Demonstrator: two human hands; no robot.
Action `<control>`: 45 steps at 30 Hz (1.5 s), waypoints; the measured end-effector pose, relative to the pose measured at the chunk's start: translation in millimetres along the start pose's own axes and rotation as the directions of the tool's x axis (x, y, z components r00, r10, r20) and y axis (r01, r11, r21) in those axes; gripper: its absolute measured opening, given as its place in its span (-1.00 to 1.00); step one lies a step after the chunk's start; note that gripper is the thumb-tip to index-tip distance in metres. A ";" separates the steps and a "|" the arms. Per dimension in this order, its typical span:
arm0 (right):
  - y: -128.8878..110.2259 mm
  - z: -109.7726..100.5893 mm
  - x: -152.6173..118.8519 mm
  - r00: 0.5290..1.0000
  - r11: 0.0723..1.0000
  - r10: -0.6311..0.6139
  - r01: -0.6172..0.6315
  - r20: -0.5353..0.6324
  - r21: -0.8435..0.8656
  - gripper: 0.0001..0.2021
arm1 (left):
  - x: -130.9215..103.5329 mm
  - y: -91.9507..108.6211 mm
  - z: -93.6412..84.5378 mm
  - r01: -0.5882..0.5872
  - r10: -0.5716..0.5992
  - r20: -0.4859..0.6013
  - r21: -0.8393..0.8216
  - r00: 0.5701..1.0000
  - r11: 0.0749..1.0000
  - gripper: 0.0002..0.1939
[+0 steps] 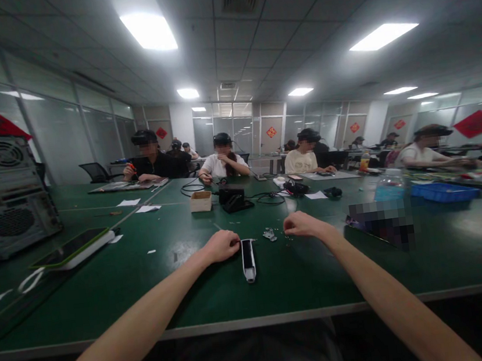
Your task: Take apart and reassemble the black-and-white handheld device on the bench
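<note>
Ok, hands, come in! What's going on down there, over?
Left hand beside far end of white-and-black device. Right hand low by tiny loose bits. Small metal pieces between device and right hand.

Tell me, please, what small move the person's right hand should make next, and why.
Probably the bare right hand should pinch up one of the tiny pale loose bits on the glossy green tabletop: it is poised close beside them, while the bare left hand is next to the slim white-and-black elongated device.
</note>
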State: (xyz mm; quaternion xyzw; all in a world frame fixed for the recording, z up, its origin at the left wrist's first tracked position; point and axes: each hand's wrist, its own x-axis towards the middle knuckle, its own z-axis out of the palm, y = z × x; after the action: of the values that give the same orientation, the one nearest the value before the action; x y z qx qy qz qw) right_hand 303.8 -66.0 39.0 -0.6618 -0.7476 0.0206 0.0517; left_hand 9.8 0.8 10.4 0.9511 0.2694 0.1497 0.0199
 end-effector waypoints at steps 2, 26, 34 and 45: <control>-2.1 0.7 -0.6 0.999 0.999 0.040 -0.039 0.033 -0.016 -0.86 | -0.2 0.6 -0.4 0.001 -0.001 0.005 0.001 1.000 1.000 -0.77; -62.7 30.3 10.9 0.922 0.896 -0.235 0.328 -0.308 0.300 -0.93 | 1.2 -1.9 4.4 -0.014 0.015 -0.024 0.039 1.000 0.999 -0.77; -65.9 34.8 8.4 0.936 0.860 -0.228 0.323 -0.267 0.396 -0.88 | -0.2 0.8 1.6 -0.004 0.005 -0.017 0.017 1.000 1.000 -0.77; -65.2 37.9 11.1 0.933 0.821 -0.201 0.327 -0.300 0.468 -0.82 | -0.3 2.4 0.4 -0.005 0.006 -0.010 0.026 1.000 1.000 -0.77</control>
State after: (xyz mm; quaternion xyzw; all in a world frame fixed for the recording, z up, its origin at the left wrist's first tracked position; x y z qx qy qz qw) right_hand 234.1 -61.6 8.3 -0.5111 -0.7885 0.1310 0.3162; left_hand 10.9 -1.4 10.2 0.9513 0.2689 0.1508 0.0057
